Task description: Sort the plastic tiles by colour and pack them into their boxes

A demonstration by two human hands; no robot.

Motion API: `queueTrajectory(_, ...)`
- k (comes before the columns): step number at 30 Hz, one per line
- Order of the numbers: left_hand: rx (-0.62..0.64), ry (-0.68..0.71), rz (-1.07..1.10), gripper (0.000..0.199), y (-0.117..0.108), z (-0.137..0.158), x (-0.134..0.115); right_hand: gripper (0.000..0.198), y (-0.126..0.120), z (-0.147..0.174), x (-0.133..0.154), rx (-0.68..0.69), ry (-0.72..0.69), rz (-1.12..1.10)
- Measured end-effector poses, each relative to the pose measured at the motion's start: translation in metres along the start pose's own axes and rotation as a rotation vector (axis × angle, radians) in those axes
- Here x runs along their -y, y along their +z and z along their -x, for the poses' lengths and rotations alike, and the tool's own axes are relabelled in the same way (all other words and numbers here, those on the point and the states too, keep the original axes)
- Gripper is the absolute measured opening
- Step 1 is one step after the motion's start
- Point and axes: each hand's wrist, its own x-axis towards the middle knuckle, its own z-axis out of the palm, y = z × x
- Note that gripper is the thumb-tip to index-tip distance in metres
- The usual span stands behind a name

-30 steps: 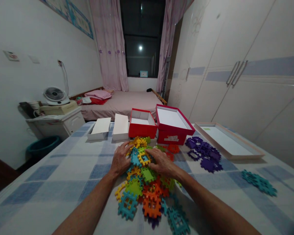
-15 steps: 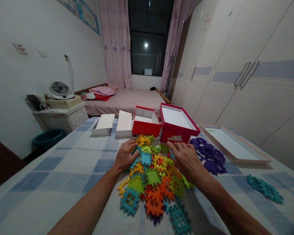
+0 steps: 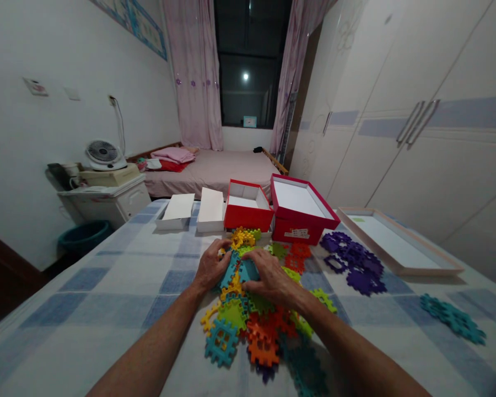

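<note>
Right now a blue, notched plastic piece (image 3: 248, 270) lies on the near side of the bright red open cardboard box (image 3: 248, 219), in a heap of yellow, lime, orange and blue interlocking plastic pieces (image 3: 233, 313) whose long axis runs towards that box. The right hand (image 3: 270, 277) is nearer to the piece: its thumb and fingers stand apart around it — whether they grip it, I cannot tell. The left hand (image 3: 212, 266), half curled, rests at the heap's left edge; I cannot tell if it holds anything. To the right of the red box and nearer lie orange-red toothed pieces (image 3: 297, 257), then dark purple ones (image 3: 366, 280), then a teal row (image 3: 452, 318) farthest out. Just right of the red box, a crimson cardboard box (image 3: 281, 225) carries a white label (image 3: 296, 233) — its marks too small to read.
</note>
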Motion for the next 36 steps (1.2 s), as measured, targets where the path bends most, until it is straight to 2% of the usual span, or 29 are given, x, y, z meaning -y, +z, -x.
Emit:
queueTrajectory(4,-0.029,-0.011,0.058,0.026,-0.001,-0.001,-0.004,0.048,0.002,0.005,-0.007,-0.023,-0.015,-0.036)
queueTrajectory(10,-0.119,-0.001,0.097,0.028,-0.002,-0.002,-0.011,0.069,0.001,0.002,-0.013,-0.056,0.006,-0.127)
queueTrajectory(13,-0.159,-0.019,0.111,0.028,-0.003,-0.002,-0.014,0.058,-0.002,-0.007,-0.015,-0.083,0.01,-0.205)
queueTrajectory(15,-0.176,-0.044,0.129,0.027,-0.002,-0.002,-0.015,0.048,-0.003,-0.014,-0.014,-0.107,0.068,-0.255)
queueTrajectory(19,-0.157,-0.113,0.194,0.027,-0.001,-0.001,-0.015,0.034,-0.002,-0.024,-0.01,-0.138,0.13,-0.277)
queueTrajectory(24,-0.124,-0.162,0.283,0.028,-0.001,-0.001,-0.016,0.028,-0.004,-0.023,-0.011,-0.079,0.105,-0.174)
queueTrajectory(29,-0.137,-0.162,0.289,0.029,-0.005,-0.002,-0.021,0.018,-0.009,-0.035,-0.009,-0.148,0.089,-0.296)
queueTrajectory(33,-0.153,-0.186,0.278,0.032,-0.006,-0.002,-0.023,0.018,0.001,-0.045,-0.002,-0.059,0.015,-0.268)
queueTrajectory(36,-0.148,-0.234,0.354,0.036,-0.004,-0.001,-0.022,0.019,0.002,-0.045,0.0,-0.083,0.069,-0.234)
